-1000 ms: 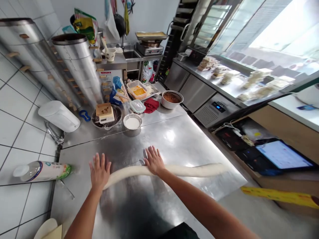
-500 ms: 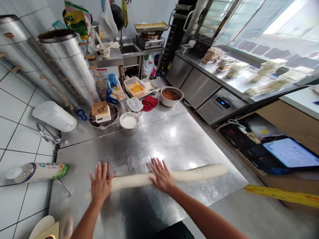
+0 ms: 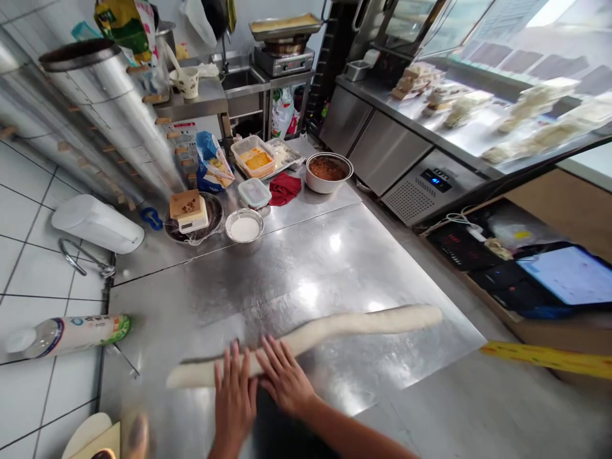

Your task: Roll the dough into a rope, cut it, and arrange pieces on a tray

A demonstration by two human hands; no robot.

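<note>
A long pale rope of dough (image 3: 354, 324) lies across the steel table (image 3: 201, 299), bending toward me on its left half. My left hand (image 3: 235, 389) rests flat on the dough, fingers stretched out and pointing away from me. Right beside it, my right hand (image 3: 285, 376) also lies over the dough with its fingers extended. The two thumbs almost meet. Under the fingers the dough is hidden. Its rounded left end shows past my left hand, and its thicker right end reaches toward the table's right edge.
At the table's back stand a foil bowl of white powder (image 3: 244, 227), a scale (image 3: 191, 217), a lidded container (image 3: 254, 193), a red cloth (image 3: 285, 189) and a round pot of brown filling (image 3: 328, 173). A bottle (image 3: 71, 335) lies at left; a tablet (image 3: 568, 274) is at right.
Both hands have come closer together and nearer to me, the left moving right and the right moving left. The dough's left half has rolled toward me, so the rope now bends.
</note>
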